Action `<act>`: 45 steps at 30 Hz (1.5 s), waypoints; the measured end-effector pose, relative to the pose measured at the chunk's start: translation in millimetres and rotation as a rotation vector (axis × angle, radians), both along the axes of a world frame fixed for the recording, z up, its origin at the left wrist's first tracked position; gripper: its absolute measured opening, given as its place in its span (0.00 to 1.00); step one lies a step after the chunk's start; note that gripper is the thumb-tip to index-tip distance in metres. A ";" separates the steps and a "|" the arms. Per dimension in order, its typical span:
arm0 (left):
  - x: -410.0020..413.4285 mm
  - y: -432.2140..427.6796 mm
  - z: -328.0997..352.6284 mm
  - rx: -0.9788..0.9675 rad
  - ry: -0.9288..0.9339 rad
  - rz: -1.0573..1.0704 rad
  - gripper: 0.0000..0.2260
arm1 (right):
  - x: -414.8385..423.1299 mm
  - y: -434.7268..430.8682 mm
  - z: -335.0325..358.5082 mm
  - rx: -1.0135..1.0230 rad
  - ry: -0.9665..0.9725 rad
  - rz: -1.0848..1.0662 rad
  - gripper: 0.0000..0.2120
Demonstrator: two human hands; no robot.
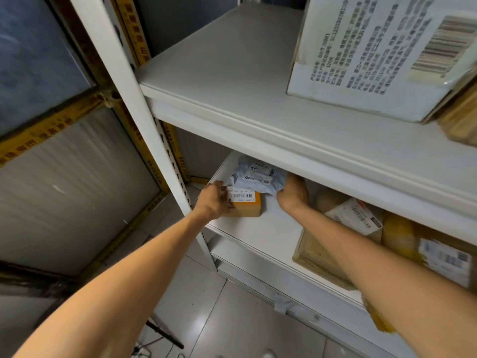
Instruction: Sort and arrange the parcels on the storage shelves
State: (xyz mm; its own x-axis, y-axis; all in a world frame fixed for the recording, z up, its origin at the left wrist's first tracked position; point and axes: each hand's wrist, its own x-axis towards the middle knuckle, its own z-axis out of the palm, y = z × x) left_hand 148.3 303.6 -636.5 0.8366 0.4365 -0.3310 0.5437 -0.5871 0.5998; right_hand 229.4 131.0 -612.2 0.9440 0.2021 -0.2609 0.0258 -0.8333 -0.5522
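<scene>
While both arms reached into the lower shelf point(260, 228), the left hand point(215, 200) clasped a small stiff cardboard box point(245, 206), likely light, and the right hand point(293, 193) cupped a soft grey mailer point(258, 177) that looked limp, best supported underneath.

White metal shelving point(232, 81), grey tiled floor point(232, 319).

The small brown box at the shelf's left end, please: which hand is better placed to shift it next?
The left hand. It already wraps the small brown box's left end, while the right hand is busy on the grey mailer bag behind it.
</scene>
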 end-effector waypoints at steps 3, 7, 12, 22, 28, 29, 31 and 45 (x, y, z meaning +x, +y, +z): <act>-2.6 -4.7 -4.5 -0.069 -0.050 0.070 0.32 | -26.1 9.4 -1.2 0.003 0.002 -0.061 0.19; -2.6 -6.5 -10.3 -0.135 -0.076 0.136 0.32 | -36.9 23.6 -28.3 0.051 0.170 -0.004 0.15; -13.4 -3.1 -23.4 -0.243 -0.142 0.272 0.24 | -41.7 33.1 -48.3 0.170 0.176 -0.111 0.16; -51.7 -15.0 11.3 -0.409 -0.260 0.365 0.30 | -67.7 13.0 -18.0 0.322 0.093 -0.100 0.16; -71.3 -17.1 45.3 -0.415 -0.284 0.332 0.26 | -81.5 -4.5 28.4 0.380 0.072 -0.072 0.19; -73.7 -18.8 49.5 -0.427 -0.296 0.315 0.26 | -83.0 -7.4 31.6 0.388 0.071 -0.075 0.19; -78.0 -24.8 57.5 -0.431 -0.300 0.289 0.26 | -85.7 -11.7 36.2 0.398 0.069 -0.077 0.21; -84.1 -46.5 70.1 -0.768 -0.419 0.421 0.19 | -92.8 -42.3 43.1 0.602 0.089 -0.097 0.19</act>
